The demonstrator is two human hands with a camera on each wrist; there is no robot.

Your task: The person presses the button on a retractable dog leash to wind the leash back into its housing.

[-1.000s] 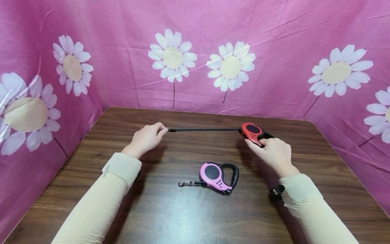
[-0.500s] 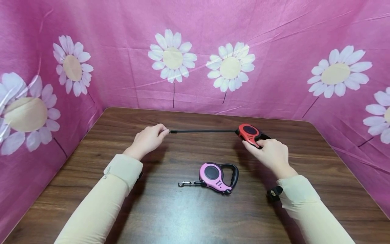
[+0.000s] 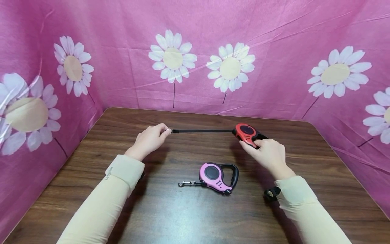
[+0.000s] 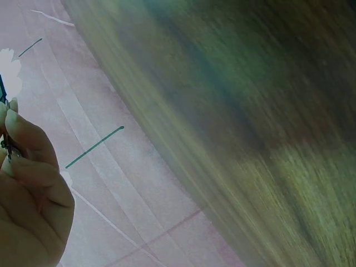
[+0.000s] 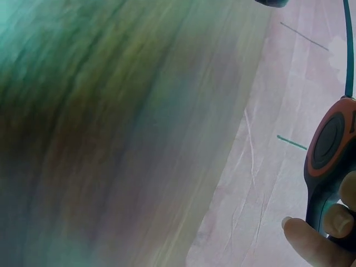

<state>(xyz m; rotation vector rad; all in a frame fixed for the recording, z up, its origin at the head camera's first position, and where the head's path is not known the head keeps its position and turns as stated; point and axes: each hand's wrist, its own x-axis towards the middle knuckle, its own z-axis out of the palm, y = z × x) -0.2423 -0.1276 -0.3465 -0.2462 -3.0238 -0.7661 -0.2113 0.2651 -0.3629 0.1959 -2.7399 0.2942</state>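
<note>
My right hand (image 3: 269, 154) grips the black handle of a red retractable dog leash (image 3: 244, 133), thumb along its lower edge. From the casing's left end a black strap (image 3: 205, 131) runs straight and taut to my left hand (image 3: 149, 139). There the fingertips pinch the metal clip at the strap's end, mostly hidden by the fingers; a bit of the clip (image 4: 8, 142) shows in the left wrist view. Nearer to me, between the forearms, a pink retractable leash (image 3: 211, 173) lies on the table with its metal clip (image 3: 189, 183) pointing left.
The brown wooden table (image 3: 170, 220) reaches back to a pink cloth (image 3: 128, 67) printed with white daisies, which stands behind and on both sides. Dark wrist bands show at both cuffs, one a black strap (image 3: 272, 193) under the right sleeve.
The right hand has moved left with the red leash, and the left hand slightly right, so the stretch of strap between them is shorter. The pink leash has stayed put.
</note>
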